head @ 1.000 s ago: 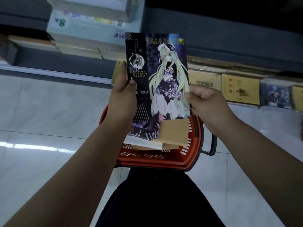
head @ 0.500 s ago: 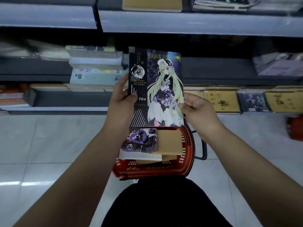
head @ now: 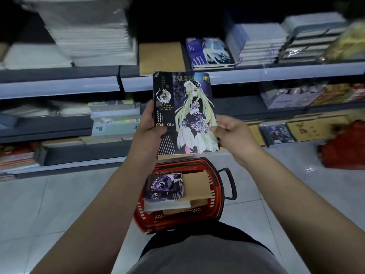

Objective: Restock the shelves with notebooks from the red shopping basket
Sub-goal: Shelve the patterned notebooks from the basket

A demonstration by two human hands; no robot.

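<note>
I hold a dark notebook (head: 185, 113) with a long-haired cartoon figure on its cover upright before the shelves. My left hand (head: 149, 128) grips its left edge and my right hand (head: 230, 131) pinches its lower right edge. Below them the red shopping basket (head: 216, 206) sits on the floor with a purple illustrated notebook (head: 165, 187), a brown one (head: 196, 185) and white ones inside. On the shelf (head: 256, 73) above lie a brown notebook (head: 161, 56) and a similar illustrated notebook (head: 210, 53).
Stacks of white paper (head: 87, 30) fill the upper shelf's left, more notebook piles (head: 260, 43) its right. Lower shelves hold packs and brown covers (head: 314, 130). A red bag (head: 344, 147) lies on the floor at right. Pale tiled floor (head: 59, 204) surrounds the basket.
Both hands have stayed on the notebook while it rose away from the basket. The view tilted up, so higher shelves with paper stacks and notebooks have come into sight.
</note>
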